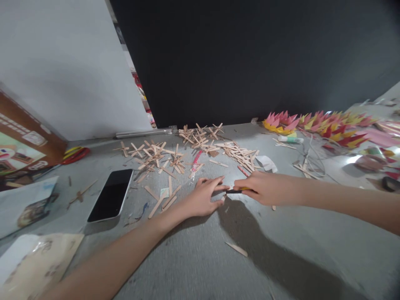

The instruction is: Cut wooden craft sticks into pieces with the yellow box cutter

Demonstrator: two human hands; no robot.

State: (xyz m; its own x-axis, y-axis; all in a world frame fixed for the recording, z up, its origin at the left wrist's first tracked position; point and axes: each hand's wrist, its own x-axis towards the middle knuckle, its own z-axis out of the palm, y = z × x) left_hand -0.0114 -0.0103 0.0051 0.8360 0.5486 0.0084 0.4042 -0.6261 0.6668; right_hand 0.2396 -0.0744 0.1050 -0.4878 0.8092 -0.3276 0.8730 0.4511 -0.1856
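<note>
My right hand point(264, 187) is closed around a utility knife point(234, 191) with a dark blade end and a bit of yellow at the handle. Its tip reaches the fingers of my left hand point(206, 196), low over the table. Between thumb and fingers of that left hand shows a small pale piece of stick point(223, 197), mostly hidden. A red-and-white striped strip point(242, 171) pokes out just beyond my right knuckles. Wooden craft sticks point(239, 155) lie heaped behind the hands, and many crossed sticks point(153, 155) are grouped to the left. One pointed stick piece point(236, 249) lies nearer me.
A phone point(111, 195) lies left of my left arm, beside loose sticks. Pink and yellow paper petal shapes point(283, 121) line the back right, near a glue-like tube point(290, 139) and a thin cable point(309, 156). A black panel point(250, 62) rises behind; a brown box point(26, 137) stands left.
</note>
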